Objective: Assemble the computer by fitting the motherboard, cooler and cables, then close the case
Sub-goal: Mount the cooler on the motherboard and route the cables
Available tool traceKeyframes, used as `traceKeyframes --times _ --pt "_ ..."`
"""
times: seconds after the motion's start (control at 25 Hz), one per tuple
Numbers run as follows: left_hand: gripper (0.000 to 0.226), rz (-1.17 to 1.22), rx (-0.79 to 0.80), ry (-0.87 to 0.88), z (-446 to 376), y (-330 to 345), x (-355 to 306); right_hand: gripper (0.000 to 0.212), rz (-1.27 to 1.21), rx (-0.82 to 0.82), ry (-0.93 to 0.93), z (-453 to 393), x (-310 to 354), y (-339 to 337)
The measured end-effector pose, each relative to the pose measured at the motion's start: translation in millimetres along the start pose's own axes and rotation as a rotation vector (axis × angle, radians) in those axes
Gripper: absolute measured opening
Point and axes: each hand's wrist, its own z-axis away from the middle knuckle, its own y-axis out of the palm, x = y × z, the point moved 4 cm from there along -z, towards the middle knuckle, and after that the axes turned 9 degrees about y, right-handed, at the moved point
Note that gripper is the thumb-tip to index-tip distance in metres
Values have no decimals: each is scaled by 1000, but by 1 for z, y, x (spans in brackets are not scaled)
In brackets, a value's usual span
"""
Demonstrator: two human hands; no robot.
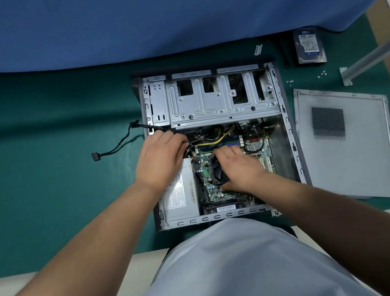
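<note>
Green matting covers the tabletop (45,165), with a blue cloth (125,17) draped along its far side. On the mat lies the open computer case (292,136), its side off, and the grey side panel (349,144) rests flat just to the right of it. Inside the case the green motherboard (214,191) sits in the near half, beside the silver power supply (181,198) on its left, and the bare metal drive cage (212,97) fills the far half. The black cooler (218,172) stands on the motherboard. The right hand (240,167) lies over the cooler, fingers curled down around it, so its grip is closed on the cooler. The left hand (159,156) reaches to the case's left wall with fingers bent among the black cables (189,146); whether its grip is closed on them I cannot tell. Yellow and black wires (222,138) run across the board behind the hands. A black cable with a flat plug (107,153) trails out of the case onto the mat at left. Far right, a hard drive (308,46) lies near some small screws (321,74).
</note>
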Motion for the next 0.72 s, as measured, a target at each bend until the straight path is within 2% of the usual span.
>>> traceKeyframes --times 0.08,0.16,0.36,0.52,0.72 --pt "20 -2 -4 5 0 1 0 123 73 10 20 -4 3 0" --pt "21 -7 -4 8 -1 1 0 121 77 -15 -23 -10 5 -4" --pt "20 -13 -6 10 -1 1 0 98 -9 -77 -95 -16 10 -2" --pt "18 -22 -3 20 -2 -1 -2 94 -18 -143 -80 -15 9 2" --pt "14 -38 -17 29 -2 0 -2 64 22 -369 4 -23 19 1"
